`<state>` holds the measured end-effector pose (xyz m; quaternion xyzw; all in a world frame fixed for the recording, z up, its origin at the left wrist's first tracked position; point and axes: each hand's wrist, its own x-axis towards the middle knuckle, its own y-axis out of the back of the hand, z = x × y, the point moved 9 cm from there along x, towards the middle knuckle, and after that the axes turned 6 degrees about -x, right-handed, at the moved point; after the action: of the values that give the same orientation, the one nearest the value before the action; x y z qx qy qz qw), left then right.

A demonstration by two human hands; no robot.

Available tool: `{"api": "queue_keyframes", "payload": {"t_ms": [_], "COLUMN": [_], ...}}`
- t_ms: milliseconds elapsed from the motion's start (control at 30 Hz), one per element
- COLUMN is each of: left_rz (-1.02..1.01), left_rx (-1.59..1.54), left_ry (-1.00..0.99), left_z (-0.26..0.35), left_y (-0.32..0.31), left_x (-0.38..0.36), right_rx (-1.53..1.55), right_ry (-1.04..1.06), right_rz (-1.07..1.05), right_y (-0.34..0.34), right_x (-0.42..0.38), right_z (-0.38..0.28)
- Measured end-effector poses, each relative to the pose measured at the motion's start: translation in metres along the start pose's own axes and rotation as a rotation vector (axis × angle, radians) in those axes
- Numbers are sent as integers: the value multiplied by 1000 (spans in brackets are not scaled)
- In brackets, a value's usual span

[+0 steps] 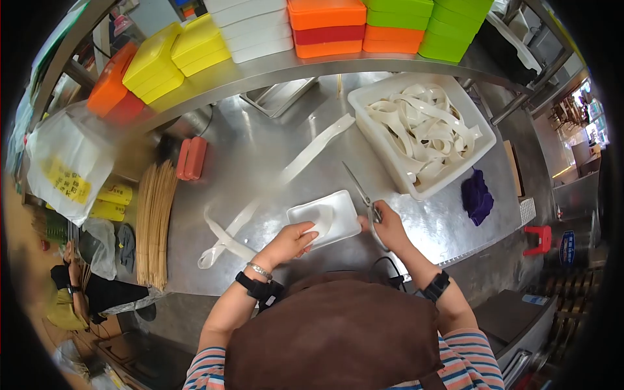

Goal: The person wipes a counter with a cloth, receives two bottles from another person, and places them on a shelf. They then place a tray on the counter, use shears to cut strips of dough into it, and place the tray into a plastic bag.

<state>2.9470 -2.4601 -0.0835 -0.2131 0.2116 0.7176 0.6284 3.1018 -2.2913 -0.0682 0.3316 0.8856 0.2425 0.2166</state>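
My left hand (290,242) is closed on a pale, flat white strip (324,218), which lies over a small white tray (346,227). In my right hand (386,226) is a pair of scissors (357,184), its blades pointing up and away to the left, just right of the tray. A long white strip (318,148) runs across the steel table, and a looped white strip (224,239) lies left of my left hand. Many more strips (422,123) are heaped in a large white tub (383,156) at the back right.
Bundled wooden skewers (154,224) and two red packets (192,158) lie on the left. A purple cloth (477,197) is right of the tub. Stacked coloured boxes (328,29) stand on a shelf above. Another person (77,296) is at the far left.
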Motion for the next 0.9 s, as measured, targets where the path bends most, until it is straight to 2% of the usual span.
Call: {"api": "queue_keyframes", "payload": {"t_ms": [33, 67, 133, 167, 233, 267, 333, 367, 433, 567, 633, 667, 733, 767, 800, 900], "left_rz": [-40, -81, -129, -169, -184, -194, -195, -193, -184, -145, -128, -72, -23, 3, 27, 51], "left_rx": [-17, -33, -58, -88, -112, -145, -129, -115, -113, -77, -48, 11, 75, 53, 29, 33], "left_ry": [-41, -83, -76, -66, -46, -26, -20, -17, 13, 49, 44, 46, 43, 52, 63, 80], "left_z": [10, 20, 26, 28, 28, 27, 16, 11, -1, -20, -30, -39, -43, -42, -42, -44], "left_y": [-5, -10, -16, -20, -22, -22, -8, 1, 17, 39, 45, 51, 55, 53, 52, 54], "left_x": [-4, -6, -6, -7, -9, -10, -16, -20, -30, -40, -35, -29, -23, -19, -15, -10], "right_rx": [173, 174, 506, 511, 791, 796, 847, 848, 649, 659, 486, 485, 562, 433, 433, 351], "right_ry": [1, -4, -105, -105, -379, -380, -330, -332, -256, -268, -73, -68, -263, -369, -372, -349], "right_rz": [-30, -23, -160, -154, -279, -276, -71, -72, 66, 84, 190, 200, 25, -63, -52, -311], "right_y": [-4, -7, -33, -38, -67, -74, -75, -80, -69, -84, -74, -69, -53, -45, -33, -35], "right_x": [-9, -13, -19, -18, -24, -23, -15, -14, -12, -10, -4, -5, -24, -37, -47, -88], "right_z": [-4, -8, -19, -29, -31, -32, -26, -23, -19, -5, -14, -9, -26, -25, -24, -24]}}
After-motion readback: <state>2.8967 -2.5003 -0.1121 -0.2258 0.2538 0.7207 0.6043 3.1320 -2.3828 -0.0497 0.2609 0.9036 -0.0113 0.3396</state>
